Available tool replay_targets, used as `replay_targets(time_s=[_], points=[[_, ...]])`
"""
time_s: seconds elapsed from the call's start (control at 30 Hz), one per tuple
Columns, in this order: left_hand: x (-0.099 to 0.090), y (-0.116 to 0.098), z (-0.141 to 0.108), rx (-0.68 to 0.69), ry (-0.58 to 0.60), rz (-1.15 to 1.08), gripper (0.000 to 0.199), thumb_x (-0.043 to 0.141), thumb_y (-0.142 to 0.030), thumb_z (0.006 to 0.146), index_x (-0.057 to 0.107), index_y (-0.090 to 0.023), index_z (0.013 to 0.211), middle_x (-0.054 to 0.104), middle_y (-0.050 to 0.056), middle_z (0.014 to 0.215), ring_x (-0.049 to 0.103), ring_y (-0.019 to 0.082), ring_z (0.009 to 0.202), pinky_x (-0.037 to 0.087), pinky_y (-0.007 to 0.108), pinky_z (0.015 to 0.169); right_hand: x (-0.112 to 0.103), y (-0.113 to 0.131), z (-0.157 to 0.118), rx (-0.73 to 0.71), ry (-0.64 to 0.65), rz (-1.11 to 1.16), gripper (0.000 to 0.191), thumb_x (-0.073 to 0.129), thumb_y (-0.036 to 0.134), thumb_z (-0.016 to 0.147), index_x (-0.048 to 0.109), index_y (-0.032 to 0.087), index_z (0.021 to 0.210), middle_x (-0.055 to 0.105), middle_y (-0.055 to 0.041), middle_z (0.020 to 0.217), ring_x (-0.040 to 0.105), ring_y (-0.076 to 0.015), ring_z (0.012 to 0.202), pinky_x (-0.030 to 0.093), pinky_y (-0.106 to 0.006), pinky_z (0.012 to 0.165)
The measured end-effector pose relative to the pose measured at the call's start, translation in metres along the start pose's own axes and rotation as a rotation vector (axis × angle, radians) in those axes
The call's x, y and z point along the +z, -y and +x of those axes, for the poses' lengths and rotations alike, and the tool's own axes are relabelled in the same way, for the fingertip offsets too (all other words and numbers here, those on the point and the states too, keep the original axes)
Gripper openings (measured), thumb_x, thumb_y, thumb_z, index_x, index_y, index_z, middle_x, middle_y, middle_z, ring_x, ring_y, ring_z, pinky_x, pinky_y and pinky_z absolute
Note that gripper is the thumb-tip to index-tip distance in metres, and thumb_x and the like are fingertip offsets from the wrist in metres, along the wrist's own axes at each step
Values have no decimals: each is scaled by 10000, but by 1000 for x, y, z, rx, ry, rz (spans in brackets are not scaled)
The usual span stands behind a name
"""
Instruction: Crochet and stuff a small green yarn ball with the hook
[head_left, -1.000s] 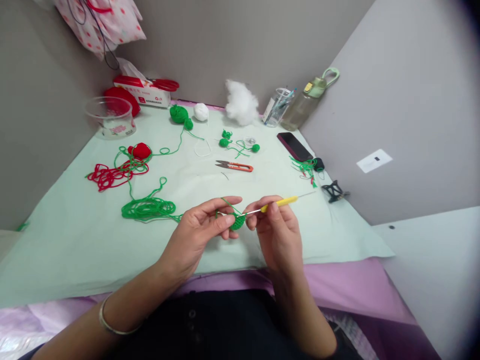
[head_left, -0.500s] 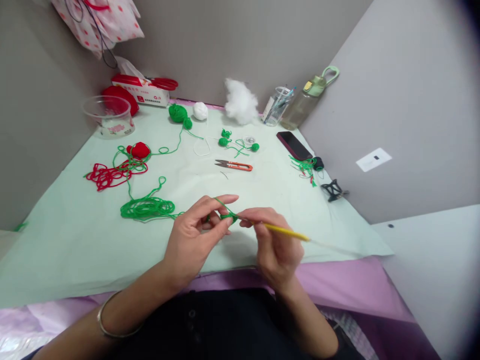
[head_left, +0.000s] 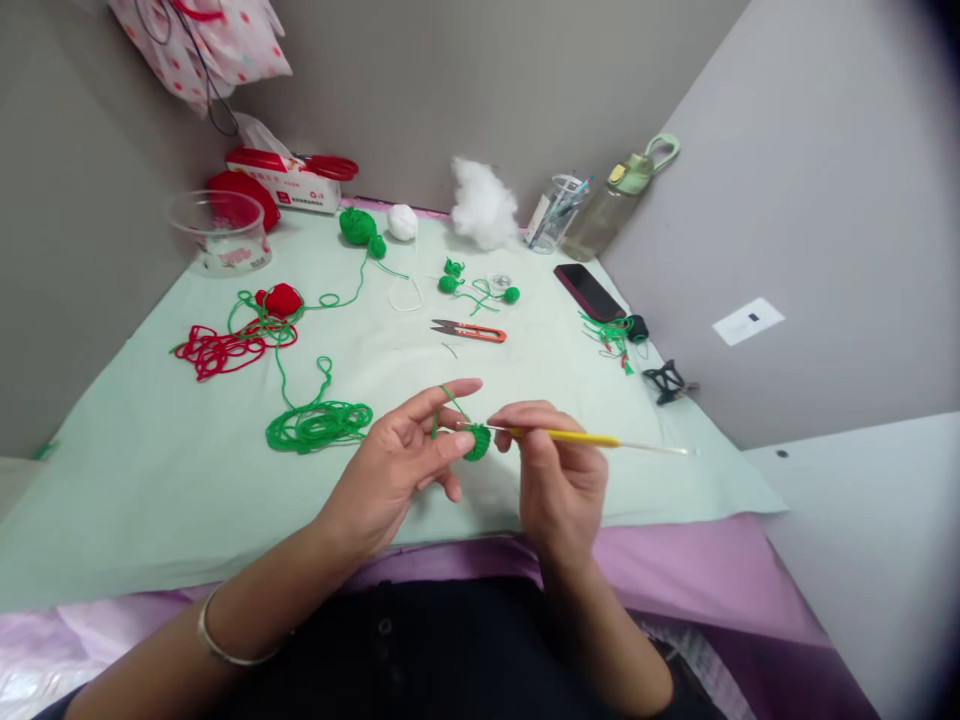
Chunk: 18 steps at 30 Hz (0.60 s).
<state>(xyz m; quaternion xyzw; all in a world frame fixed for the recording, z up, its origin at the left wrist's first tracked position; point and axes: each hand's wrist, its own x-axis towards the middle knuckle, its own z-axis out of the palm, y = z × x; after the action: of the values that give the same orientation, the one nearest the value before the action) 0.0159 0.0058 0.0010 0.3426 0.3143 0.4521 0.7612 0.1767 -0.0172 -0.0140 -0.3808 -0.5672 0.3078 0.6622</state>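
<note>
Green crocheted piece (head_left: pixel 478 444), small and rounded, sits at the left hand's fingertips, above the near part of the tabletop. The left hand (head_left: pixel 394 460) pinches it between thumb and fingers, its index finger stretched out with a strand of green yarn over it. Just to the piece's right, the right hand (head_left: pixel 562 470) has its fingers curled round the yellow-handled hook (head_left: pixel 574 437). That hook lies nearly level, its long axis running left to right, with the working tip at the piece's upper edge and the other metal end pointing away right. The left hand is the nearer, touching the piece; the right reaches it through the hook.

Beneath spreads the pale green tabletop (head_left: pixel 225 520), with a loose green coil (head_left: pixel 319 428) beside the left hand and orange-handled snips (head_left: pixel 472 331) beyond both hands. Grey walls (head_left: pixel 375 90) stand behind.
</note>
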Motion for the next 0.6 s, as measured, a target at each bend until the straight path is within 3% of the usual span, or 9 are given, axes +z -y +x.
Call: replay_targets(time_s=[0.17, 0.3, 0.37, 0.47, 0.6], points=[[2, 6, 0, 56, -66, 73, 440, 850, -238, 795, 761, -293, 1223, 595, -11, 887, 533, 60, 662, 546, 161, 595, 5, -2, -8, -212, 46, -310, 303, 594, 80, 966, 746, 268, 1149, 736, -45, 975, 691, -168, 861, 578, -321, 727], [0, 5, 3, -86, -22, -77, 399, 832, -244, 820, 769, -232, 1215, 541, -43, 746, 361, -2, 512, 500, 138, 565, 3, -3, -11, -431, 64, -545, 404, 664, 27, 903, 731, 262, 1225, 732, -82, 1090, 696, -196, 962, 586, -342, 766], [-2, 2, 5, -158, -13, -148, 343, 826, -231, 824, 792, -187, 1162, 462, -64, 687, 294, -13, 491, 482, 123, 555, 0, -2, -8, -352, 22, -455, 343, 626, 52, 936, 745, 263, 1179, 744, -66, 1017, 690, -188, 912, 579, -342, 749], [-4, -1, 5, -108, -53, -148, 279, 834, -196, 804, 816, -193, 1082, 488, -56, 733, 333, -13, 512, 492, 125, 579, -2, 0, -1, -94, -68, -159, 219, 573, 166, 996, 766, 254, 1050, 720, -41, 875, 646, -160, 736, 545, -324, 654], [-1, 2, 2, -13, -24, 21, 350, 834, -219, 806, 793, -268, 1151, 604, -21, 849, 501, 45, 614, 532, 182, 624, 0, -1, 1, 49, 17, -7, 158, 624, 231, 980, 780, 246, 1004, 734, -44, 906, 640, -153, 741, 542, -322, 681]])
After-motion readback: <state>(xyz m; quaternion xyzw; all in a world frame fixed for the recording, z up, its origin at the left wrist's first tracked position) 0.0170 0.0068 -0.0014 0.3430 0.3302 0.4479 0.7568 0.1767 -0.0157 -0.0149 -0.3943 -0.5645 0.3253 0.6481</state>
